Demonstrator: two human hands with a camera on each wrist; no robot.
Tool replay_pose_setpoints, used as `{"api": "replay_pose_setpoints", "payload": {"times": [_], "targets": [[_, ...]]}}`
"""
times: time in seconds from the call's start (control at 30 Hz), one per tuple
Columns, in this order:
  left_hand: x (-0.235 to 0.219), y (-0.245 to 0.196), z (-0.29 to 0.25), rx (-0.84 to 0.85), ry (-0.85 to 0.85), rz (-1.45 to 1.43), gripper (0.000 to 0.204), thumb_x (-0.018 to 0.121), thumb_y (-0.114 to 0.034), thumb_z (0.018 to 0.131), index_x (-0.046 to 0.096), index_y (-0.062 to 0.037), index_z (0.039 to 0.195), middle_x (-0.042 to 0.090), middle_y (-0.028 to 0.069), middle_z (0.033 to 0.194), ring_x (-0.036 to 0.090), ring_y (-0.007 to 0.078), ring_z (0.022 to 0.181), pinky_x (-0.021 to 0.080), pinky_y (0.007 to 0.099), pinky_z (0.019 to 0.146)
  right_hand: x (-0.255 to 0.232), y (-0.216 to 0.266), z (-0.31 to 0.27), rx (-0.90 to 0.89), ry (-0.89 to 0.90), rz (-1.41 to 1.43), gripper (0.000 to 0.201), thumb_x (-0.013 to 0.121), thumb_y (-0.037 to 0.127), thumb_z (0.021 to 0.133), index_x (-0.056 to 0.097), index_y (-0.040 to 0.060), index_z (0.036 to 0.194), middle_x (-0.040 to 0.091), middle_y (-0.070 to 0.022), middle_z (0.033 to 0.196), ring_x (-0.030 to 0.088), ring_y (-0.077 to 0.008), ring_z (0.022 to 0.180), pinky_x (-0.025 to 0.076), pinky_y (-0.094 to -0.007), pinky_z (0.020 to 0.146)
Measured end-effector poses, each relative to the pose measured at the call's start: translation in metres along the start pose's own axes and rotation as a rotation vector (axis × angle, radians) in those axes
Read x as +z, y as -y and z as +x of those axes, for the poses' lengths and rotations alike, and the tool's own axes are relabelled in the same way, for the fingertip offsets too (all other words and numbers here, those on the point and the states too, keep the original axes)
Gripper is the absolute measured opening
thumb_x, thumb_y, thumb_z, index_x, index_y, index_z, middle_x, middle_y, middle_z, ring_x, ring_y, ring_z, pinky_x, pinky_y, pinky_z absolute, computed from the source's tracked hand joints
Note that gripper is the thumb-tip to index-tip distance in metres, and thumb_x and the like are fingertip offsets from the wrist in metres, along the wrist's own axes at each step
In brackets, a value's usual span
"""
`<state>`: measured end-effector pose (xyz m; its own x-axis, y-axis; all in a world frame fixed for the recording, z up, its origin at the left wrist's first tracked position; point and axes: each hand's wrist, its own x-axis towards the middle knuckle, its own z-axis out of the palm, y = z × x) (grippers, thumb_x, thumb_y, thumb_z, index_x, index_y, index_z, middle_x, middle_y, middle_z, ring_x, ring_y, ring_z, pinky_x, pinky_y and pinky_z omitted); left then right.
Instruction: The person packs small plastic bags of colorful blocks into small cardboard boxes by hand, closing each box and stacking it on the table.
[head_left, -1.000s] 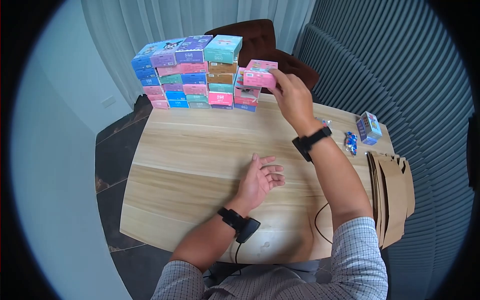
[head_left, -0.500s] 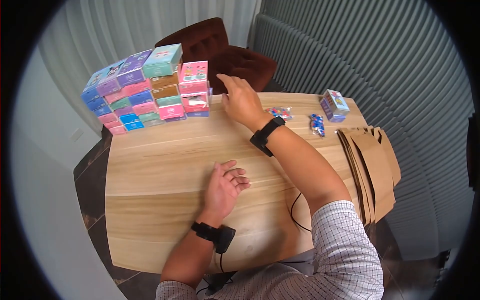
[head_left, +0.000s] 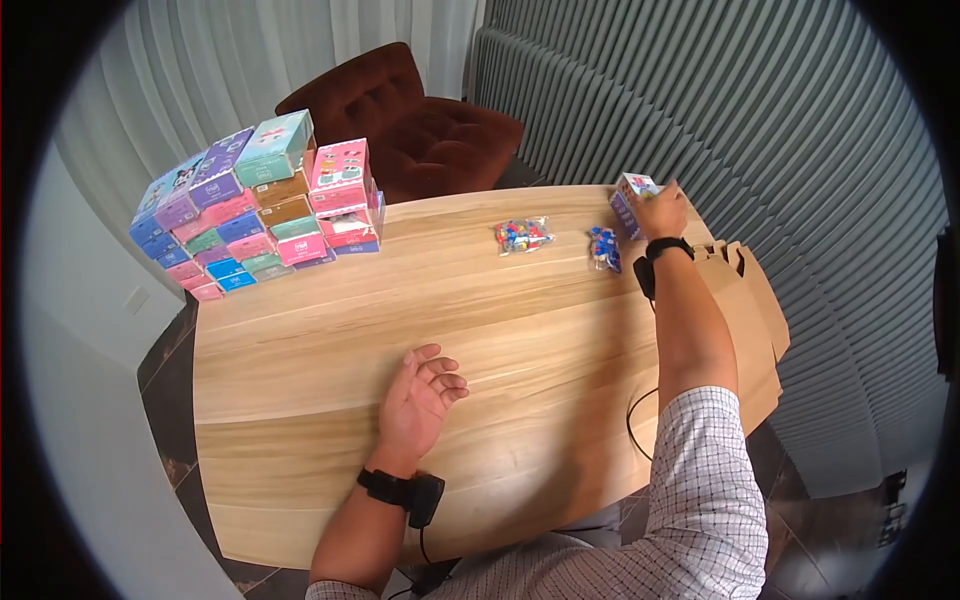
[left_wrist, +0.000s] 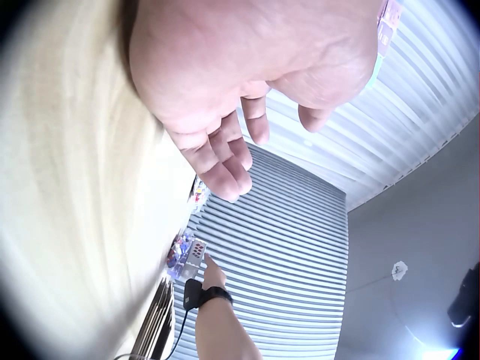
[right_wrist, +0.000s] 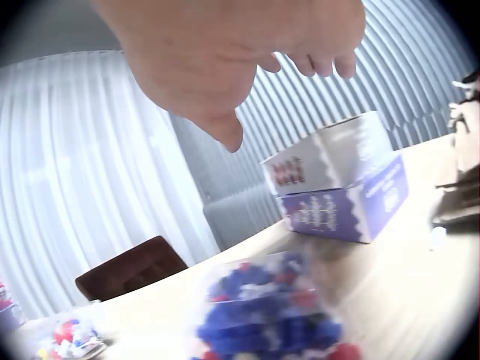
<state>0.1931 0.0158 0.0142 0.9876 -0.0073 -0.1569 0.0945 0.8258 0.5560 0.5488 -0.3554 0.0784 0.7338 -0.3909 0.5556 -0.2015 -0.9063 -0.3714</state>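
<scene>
My right hand (head_left: 662,215) is over two small stacked boxes at the far right corner of the table. In the right wrist view its fingers are spread above the pale upper box (right_wrist: 352,154), with a gap between; the purple box (right_wrist: 386,195) lies under it. A clear bag of blue pieces (head_left: 604,248) is just left of these boxes, and a bag of mixed-colour pieces (head_left: 524,235) lies farther left. Over the near part of the table, my left hand (head_left: 415,405) holds nothing, its fingers loosely bent.
A wall of stacked colourful boxes (head_left: 225,225) stands at the back left, with a pink box (head_left: 340,180) topping its right end. Flat brown paper bags (head_left: 755,325) lie along the right edge. Behind the table is a brown chair (head_left: 430,140). A cable (head_left: 633,415) hangs by my right arm.
My right hand let go of the pink box on the stack's right end and moved right to the two small boxes. The head view turned right. My left hand stayed about where it was.
</scene>
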Motion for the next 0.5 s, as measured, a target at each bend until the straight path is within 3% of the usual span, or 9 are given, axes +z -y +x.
{"api": "replay_pose_setpoints", "payload": {"times": [0.1,0.23,0.33,0.4,0.5], "targets": [[-0.001,0.0,0.0,0.001,0.008,0.003,0.042,0.045,-0.042,0.113,0.059,-0.0063,0.13,0.068,0.0143,0.111,0.067,0.029,0.099,0.055,0.0433,0.089,0.012,-0.034,0.003,0.102,0.223,0.045,0.088,0.088,0.047,0.079,0.051,0.0016,0.145,0.062,-0.0275,0.134,0.06,-0.0449,0.126,0.05,-0.0532,0.106],[0.0,-0.001,-0.002,0.017,0.02,0.034,0.04,0.046,-0.04,0.113,0.059,-0.0066,0.13,0.068,0.0133,0.112,0.067,0.0277,0.1,0.055,0.0427,0.089,0.022,-0.044,-0.002,0.009,0.113,0.133,0.078,0.087,0.044,0.08,0.059,0.0,0.137,0.063,-0.0308,0.132,0.06,-0.0469,0.124,0.051,-0.0527,0.105],[0.0,-0.001,-0.002,0.017,0.028,0.036,0.038,0.048,-0.039,0.112,0.059,-0.0069,0.13,0.068,0.0127,0.113,0.067,0.0274,0.1,0.055,0.0424,0.09,0.008,-0.02,-0.009,-0.04,0.092,0.343,0.079,0.089,0.042,0.078,0.059,-0.0048,0.135,0.063,-0.0328,0.131,0.061,-0.0484,0.12,0.051,-0.0536,0.103],[-0.002,-0.001,-0.001,0.019,0.032,0.037,0.036,0.05,-0.037,0.112,0.059,-0.0078,0.131,0.068,0.0125,0.113,0.067,0.0276,0.101,0.055,0.0424,0.091,-0.016,0.005,-0.027,-0.118,0.105,0.495,0.081,0.089,0.037,0.081,0.056,-0.0109,0.137,0.063,-0.0327,0.131,0.063,-0.0449,0.121,0.051,-0.0501,0.104],[-0.009,0.003,0.002,0.071,0.03,0.103,0.041,0.051,-0.036,0.112,0.053,-0.0095,0.142,0.066,0.0142,0.122,0.066,0.0285,0.11,0.054,0.0427,0.096,-0.042,0.041,-0.068,-0.217,0.21,0.715,0.082,0.088,0.032,0.083,0.051,-0.0123,0.142,0.063,-0.031,0.132,0.063,-0.0405,0.124,0.05,-0.0451,0.107]]}}
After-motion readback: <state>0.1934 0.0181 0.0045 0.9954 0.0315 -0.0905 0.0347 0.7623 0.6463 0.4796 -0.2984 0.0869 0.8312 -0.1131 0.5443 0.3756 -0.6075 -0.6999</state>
